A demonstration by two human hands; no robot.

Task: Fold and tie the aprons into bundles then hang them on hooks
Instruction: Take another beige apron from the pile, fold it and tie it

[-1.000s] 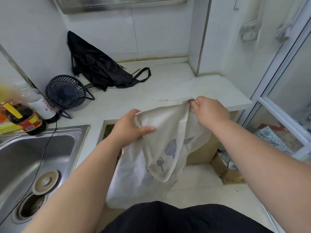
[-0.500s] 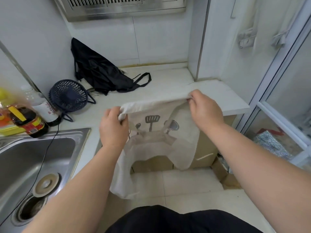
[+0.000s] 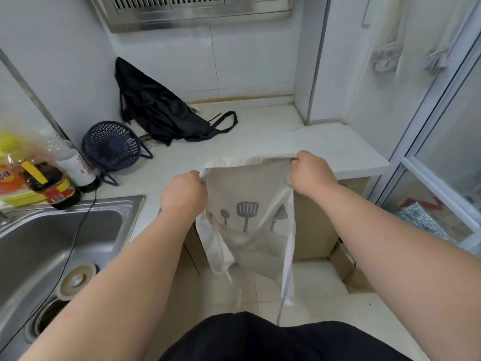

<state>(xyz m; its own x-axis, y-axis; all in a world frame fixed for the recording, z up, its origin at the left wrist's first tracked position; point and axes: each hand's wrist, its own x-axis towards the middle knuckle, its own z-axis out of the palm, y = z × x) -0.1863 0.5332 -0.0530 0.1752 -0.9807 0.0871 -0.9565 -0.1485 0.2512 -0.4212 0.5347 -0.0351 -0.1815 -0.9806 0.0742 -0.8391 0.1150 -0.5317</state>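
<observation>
1. Left hand (image 3: 183, 192): clenched on the left top corner of the beige apron (image 3: 247, 230), fingers curled round the bunched hem, back of the hand toward the camera.
2. Right hand (image 3: 313, 173): grasping the apron's right top corner, fingers folded over the hem, held slightly farther and higher than the left.
3. Beige apron: stretched between both hands, top edge pulled nearly straight just above the near edge of the counter (image 3: 273, 136). The rest hangs in front of the counter toward the tiled floor. A grey print of kitchen utensils, with a spatula in the middle, faces the person. Pale ties dangle down on the left and right sides.
4. Black apron (image 3: 161, 110): heaped at the far left of the counter, leaning against the wall, one strap looping out to the right across the counter top. Well apart from the hands.
5. Dark blue fan (image 3: 112, 145): on the counter just near of the black apron, tipped back on its wire stand.
6. Bottles (image 3: 52, 186): far left beside the fan, blurred. One is dark with a red and yellow label.
7. Steel sink (image 3: 52, 243): near left, with a thin black cord (image 3: 75, 235) running across it.
8. Range hood (image 3: 195, 11): above the far wall.
9. Cardboard box (image 3: 348, 267): on the floor to the right, below the counter.
</observation>
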